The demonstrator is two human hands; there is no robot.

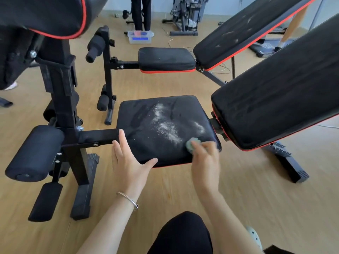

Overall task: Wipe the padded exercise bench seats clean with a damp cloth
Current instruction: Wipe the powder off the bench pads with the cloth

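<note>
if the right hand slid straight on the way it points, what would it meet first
Most likely the white powder on the seat: the right hand, gripping the cloth, points away and slightly left, and the nearest patch lies just ahead of the cloth. Blur makes the heading uncertain.

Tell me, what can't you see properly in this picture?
In the head view:
The cloth: mostly hidden under the right hand, both blurred; dampness cannot be told.
The standing person: cut off above the legs by the top edge.
The clear box on the floor: contents too small to tell.
</note>
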